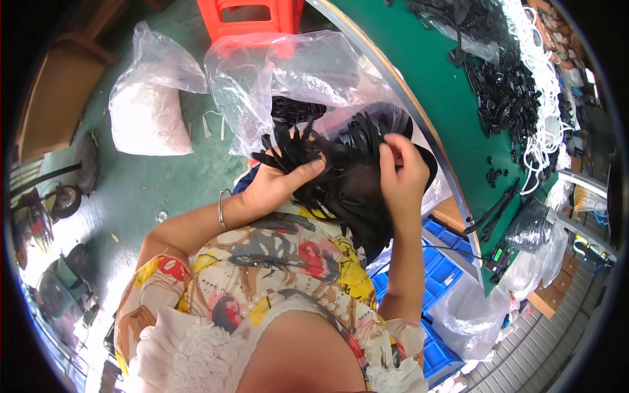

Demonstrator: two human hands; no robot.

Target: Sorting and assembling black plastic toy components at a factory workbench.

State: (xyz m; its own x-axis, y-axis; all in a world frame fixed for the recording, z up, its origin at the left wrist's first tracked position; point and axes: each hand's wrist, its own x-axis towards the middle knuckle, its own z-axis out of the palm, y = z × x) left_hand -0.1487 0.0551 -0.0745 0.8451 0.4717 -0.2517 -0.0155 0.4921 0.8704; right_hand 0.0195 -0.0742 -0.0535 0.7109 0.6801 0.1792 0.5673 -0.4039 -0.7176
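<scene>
My left hand [278,188] is closed around a bunch of thin black straps [288,149], whose ends fan out above its fingers. My right hand [403,175] has thumb and fingers drawn together at the right side of more black strips [363,131]; whether a single strip is between the fingertips cannot be made out. Across my lap lies a heap of black strips and dark cloth [347,193], partly hidden by both hands. Just beyond it, an opened clear plastic bag [255,72] holds more black pieces [298,110].
The green table [432,85] curves along my right, bearing black parts [508,92], white cord [550,105] and a small device with a lit display [499,257]. Blue bins [432,262] stand below its edge. A red stool [252,16] and a filled white bag [149,114] are ahead.
</scene>
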